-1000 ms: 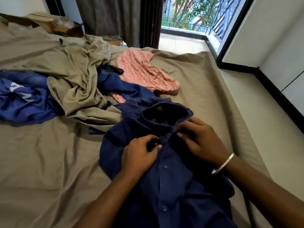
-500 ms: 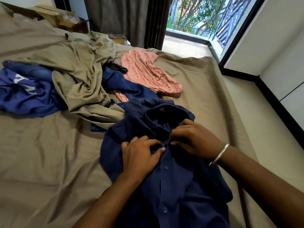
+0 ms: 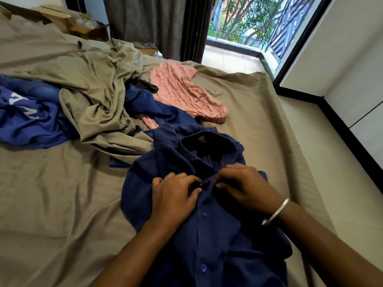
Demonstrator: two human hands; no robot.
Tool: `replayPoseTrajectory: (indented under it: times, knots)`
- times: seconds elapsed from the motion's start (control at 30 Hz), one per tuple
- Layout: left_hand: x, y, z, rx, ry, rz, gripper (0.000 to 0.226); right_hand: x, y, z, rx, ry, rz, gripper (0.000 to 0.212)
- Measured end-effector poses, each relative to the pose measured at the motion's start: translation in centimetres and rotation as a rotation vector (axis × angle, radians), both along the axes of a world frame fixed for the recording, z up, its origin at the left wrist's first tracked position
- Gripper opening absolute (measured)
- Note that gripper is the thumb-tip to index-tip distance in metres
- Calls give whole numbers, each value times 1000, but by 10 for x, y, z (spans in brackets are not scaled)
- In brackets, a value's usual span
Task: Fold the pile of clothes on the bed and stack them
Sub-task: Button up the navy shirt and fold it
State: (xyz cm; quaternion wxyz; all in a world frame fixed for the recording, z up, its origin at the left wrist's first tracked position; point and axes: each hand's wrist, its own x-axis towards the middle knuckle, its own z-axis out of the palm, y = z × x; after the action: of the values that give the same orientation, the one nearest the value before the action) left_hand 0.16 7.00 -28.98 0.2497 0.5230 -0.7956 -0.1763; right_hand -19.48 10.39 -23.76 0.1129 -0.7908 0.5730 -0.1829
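Looking down from my head camera, I read only part of some white block lettering on the bright blue jersey garment (image 3: 27,119) at the far left of the bed; the letters are cut by folds and I cannot make out a word. A small label sits inside the collar of the navy blue button-up shirt (image 3: 209,235), too small to read.

My left hand (image 3: 174,197) lies on the shirt's front with fingers curled, thumb and fingertips pinching the placket just below the collar. My right hand (image 3: 246,187), with a thin silver metal bangle (image 3: 275,212) on its wrist, is curled too, its fingertips pinching the opposite edge of the placket, so both hands meet at the top button. The shirt lies face up on the olive-brown bed sheet (image 3: 51,204) right in front of me, 2 lower buttons showing.

Beyond it sit a crumpled olive-tan cloth (image 3: 99,96), a second dark blue garment (image 3: 145,102) and a salmon-pink patterned garment (image 3: 182,94), partly overlapping. A brown cardboard box (image 3: 68,21) stands past the bed, beside dark grey curtains (image 3: 157,23) and a barred window (image 3: 252,19).
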Motion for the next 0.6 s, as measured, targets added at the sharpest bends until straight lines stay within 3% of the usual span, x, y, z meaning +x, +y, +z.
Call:
replayPoseTrajectory:
  times: [0.13, 0.3, 0.47, 0.6]
  knots:
    - [-1, -1, -4, -31, 84, 19, 18, 4, 2, -1, 11, 3, -44, 11]
    - [-1, -1, -6, -79, 180, -7, 23, -1, 0, 7, 38, -139, -17, 23]
    - [-3, -3, -7, -50, 373, -91, 28, -8, -4, 8, -83, 14, 2, 11]
    - [-2, -3, -7, -28, 432, -75, 25, -6, -7, 9, -80, -23, 36, 12]
